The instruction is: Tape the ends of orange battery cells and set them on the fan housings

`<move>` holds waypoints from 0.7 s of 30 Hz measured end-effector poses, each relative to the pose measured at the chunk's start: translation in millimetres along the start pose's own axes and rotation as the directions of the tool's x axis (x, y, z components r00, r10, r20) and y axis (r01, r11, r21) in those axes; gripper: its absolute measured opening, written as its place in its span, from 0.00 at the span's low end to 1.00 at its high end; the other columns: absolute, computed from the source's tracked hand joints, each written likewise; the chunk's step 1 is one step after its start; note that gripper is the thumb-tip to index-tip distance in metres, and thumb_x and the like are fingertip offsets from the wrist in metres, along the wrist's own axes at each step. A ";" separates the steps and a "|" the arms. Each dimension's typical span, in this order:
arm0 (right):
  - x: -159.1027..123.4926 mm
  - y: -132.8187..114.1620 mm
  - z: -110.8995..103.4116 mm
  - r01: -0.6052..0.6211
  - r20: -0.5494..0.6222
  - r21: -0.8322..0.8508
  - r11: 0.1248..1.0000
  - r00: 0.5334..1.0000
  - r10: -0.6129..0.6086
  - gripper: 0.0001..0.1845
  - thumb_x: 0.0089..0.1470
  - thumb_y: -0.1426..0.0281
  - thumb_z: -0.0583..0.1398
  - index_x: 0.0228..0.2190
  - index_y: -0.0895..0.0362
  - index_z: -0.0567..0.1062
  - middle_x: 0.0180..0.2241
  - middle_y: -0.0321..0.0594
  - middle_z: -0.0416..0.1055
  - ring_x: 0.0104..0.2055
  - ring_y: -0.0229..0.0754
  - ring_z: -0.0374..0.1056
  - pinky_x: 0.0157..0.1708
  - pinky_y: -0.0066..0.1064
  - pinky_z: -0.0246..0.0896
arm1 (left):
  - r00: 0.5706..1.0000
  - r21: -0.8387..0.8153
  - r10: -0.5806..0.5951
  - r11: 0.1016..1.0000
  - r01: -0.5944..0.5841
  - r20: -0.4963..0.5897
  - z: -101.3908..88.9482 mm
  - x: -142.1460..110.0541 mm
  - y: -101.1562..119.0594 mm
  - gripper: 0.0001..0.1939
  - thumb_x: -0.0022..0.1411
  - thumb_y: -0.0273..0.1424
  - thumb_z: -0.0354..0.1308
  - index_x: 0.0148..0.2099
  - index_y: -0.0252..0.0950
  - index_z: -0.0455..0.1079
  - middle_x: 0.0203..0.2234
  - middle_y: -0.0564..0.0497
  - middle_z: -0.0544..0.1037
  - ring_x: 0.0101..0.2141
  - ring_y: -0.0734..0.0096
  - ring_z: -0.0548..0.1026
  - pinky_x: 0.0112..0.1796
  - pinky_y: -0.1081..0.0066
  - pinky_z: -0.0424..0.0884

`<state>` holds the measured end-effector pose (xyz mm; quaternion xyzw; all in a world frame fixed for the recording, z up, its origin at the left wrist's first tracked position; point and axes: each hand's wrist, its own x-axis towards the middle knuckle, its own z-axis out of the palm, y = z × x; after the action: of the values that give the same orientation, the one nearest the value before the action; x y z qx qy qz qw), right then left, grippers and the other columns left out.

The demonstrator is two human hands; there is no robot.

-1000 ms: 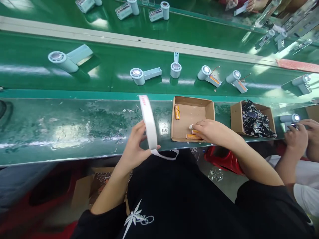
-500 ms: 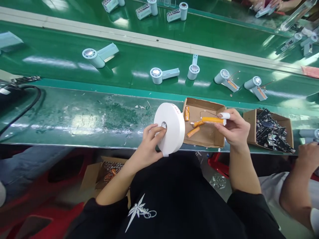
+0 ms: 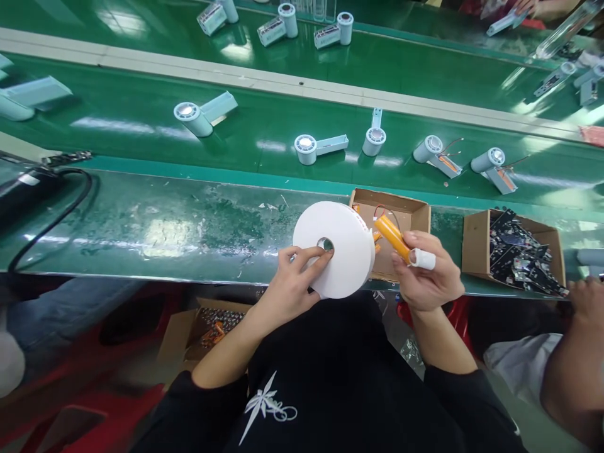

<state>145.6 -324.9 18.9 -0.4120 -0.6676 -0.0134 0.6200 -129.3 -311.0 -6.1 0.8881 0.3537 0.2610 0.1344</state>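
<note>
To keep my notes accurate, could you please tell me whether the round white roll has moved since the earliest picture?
Yes, rightward: the round white roll showed clear of the open brown cardboard box, on its left; now it overlaps the box's left side in view.

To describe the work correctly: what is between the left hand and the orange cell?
Between the left hand and the orange cell, the head view shows the white roll, then part of the cardboard box.
</note>
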 end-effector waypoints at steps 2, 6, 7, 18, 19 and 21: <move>-7.7 -6.9 5.1 -0.017 0.020 -0.020 1.000 1.000 0.017 0.22 0.55 0.80 0.72 0.47 0.47 0.79 0.45 0.38 0.84 0.46 0.51 0.83 0.44 0.50 0.83 | 1.000 0.013 -0.002 1.000 0.002 -0.012 0.3 2.2 1.5 0.41 0.56 0.16 0.59 0.71 0.37 0.63 0.56 0.40 0.75 0.53 0.50 0.64 0.56 0.55 0.66; -25.1 -19.0 10.2 -0.148 0.053 0.103 0.984 0.988 0.143 0.10 0.62 0.70 0.68 0.45 0.48 0.80 0.47 0.43 0.83 0.52 0.55 0.81 0.51 0.54 0.82 | 0.999 0.069 -0.027 0.997 0.029 -0.032 0.6 3.3 0.2 0.43 0.54 0.16 0.61 0.72 0.37 0.64 0.57 0.40 0.77 0.53 0.50 0.65 0.55 0.54 0.65; -27.6 -20.4 10.0 -0.238 0.059 0.177 0.955 0.971 0.231 0.10 0.64 0.66 0.66 0.47 0.48 0.80 0.49 0.45 0.82 0.55 0.55 0.80 0.53 0.54 0.82 | 0.999 0.093 -0.028 0.995 0.032 -0.043 -0.1 3.6 -0.9 0.43 0.55 0.16 0.61 0.73 0.38 0.64 0.57 0.40 0.77 0.52 0.50 0.65 0.55 0.54 0.64; 27.1 -11.6 -14.5 -0.885 0.476 0.132 0.446 0.452 0.755 0.26 0.44 0.62 0.80 0.46 0.53 0.86 0.41 0.38 0.86 0.44 0.53 0.85 0.54 0.48 0.84 | 0.984 0.302 0.157 0.945 -0.126 -0.080 -36.1 24.0 -16.5 0.40 0.71 0.23 0.56 0.77 0.61 0.58 0.57 0.56 0.83 0.48 0.51 0.72 0.64 0.45 0.53; 30.5 -9.9 -12.7 -0.880 0.452 0.163 0.445 0.468 0.759 0.26 0.41 0.62 0.81 0.44 0.53 0.87 0.40 0.38 0.86 0.44 0.53 0.85 0.55 0.49 0.83 | 0.986 0.286 0.126 0.954 -0.089 -0.112 -32.6 25.1 -17.9 0.39 0.71 0.25 0.56 0.77 0.63 0.57 0.57 0.56 0.83 0.49 0.49 0.72 0.66 0.41 0.50; 31.2 -6.1 -1.2 -0.843 0.310 0.304 0.443 0.528 0.791 0.27 0.38 0.60 0.82 0.41 0.53 0.86 0.40 0.39 0.86 0.44 0.53 0.84 0.53 0.48 0.84 | 0.982 0.204 0.017 0.979 0.022 -0.187 -18.9 28.8 -17.4 0.37 0.71 0.29 0.58 0.77 0.63 0.59 0.57 0.53 0.82 0.50 0.46 0.71 0.66 0.35 0.44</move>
<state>146.5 -313.0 48.3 -0.5390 -0.4077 0.4557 0.5793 -131.8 -277.4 12.8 0.8682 0.3910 0.3054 0.0083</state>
